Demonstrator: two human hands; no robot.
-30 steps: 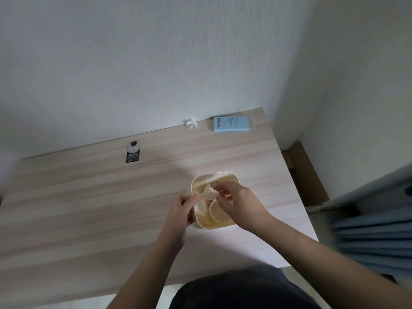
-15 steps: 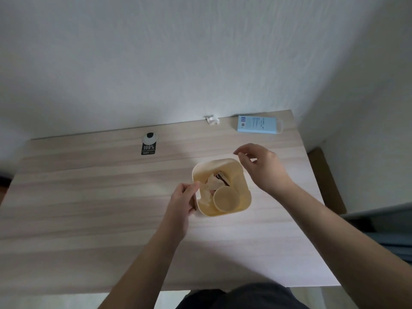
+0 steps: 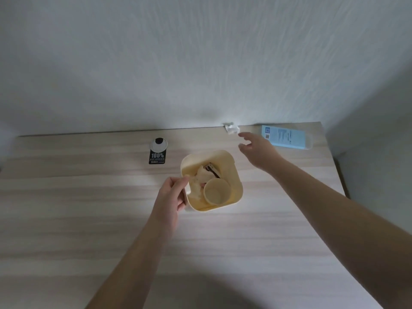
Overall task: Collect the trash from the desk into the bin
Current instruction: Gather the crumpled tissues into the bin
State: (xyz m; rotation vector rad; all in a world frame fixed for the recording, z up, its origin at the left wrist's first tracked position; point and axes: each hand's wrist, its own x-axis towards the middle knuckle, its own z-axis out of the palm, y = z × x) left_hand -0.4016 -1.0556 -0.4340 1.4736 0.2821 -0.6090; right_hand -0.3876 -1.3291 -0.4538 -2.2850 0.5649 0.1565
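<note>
The bin's [image 3: 231, 172] contents are dim and partly jumbled: a round cup [image 3: 216, 191] and crumpled paper show, a dark item beneath stays unclear. The bin stands upright mid-desk [image 3: 89, 219], mouth upward. The left hand [image 3: 172, 196] pinches its near-left rim. The right hand [image 3: 256, 150], fingers spread and holding nothing, hovers near a small white scrap [image 3: 231, 128] at the wall edge; its long axis cannot be told.
</note>
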